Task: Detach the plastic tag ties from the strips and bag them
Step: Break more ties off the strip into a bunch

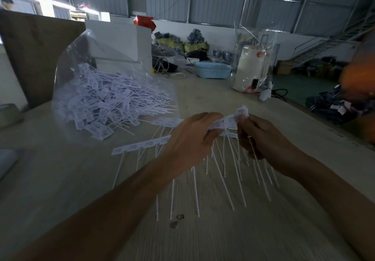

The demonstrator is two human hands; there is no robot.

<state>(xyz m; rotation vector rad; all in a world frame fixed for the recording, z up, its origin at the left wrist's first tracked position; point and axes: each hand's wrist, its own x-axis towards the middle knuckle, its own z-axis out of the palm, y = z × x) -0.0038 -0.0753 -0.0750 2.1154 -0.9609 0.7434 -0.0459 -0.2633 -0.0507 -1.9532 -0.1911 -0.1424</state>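
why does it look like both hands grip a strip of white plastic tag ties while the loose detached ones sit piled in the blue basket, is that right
Not the basket: the head view shows the loose detached ties piled in the clear plastic bag. Both hands, left hand and right hand, do grip the strip of white plastic tag ties.

A pale wood-grain table (203, 240) carries a clear bag (85, 61) of loose tag ties (105, 102) beyond the left hand (190, 137), a joined strip (142, 145) just left of it, and a blue basket (213, 70) farther off.
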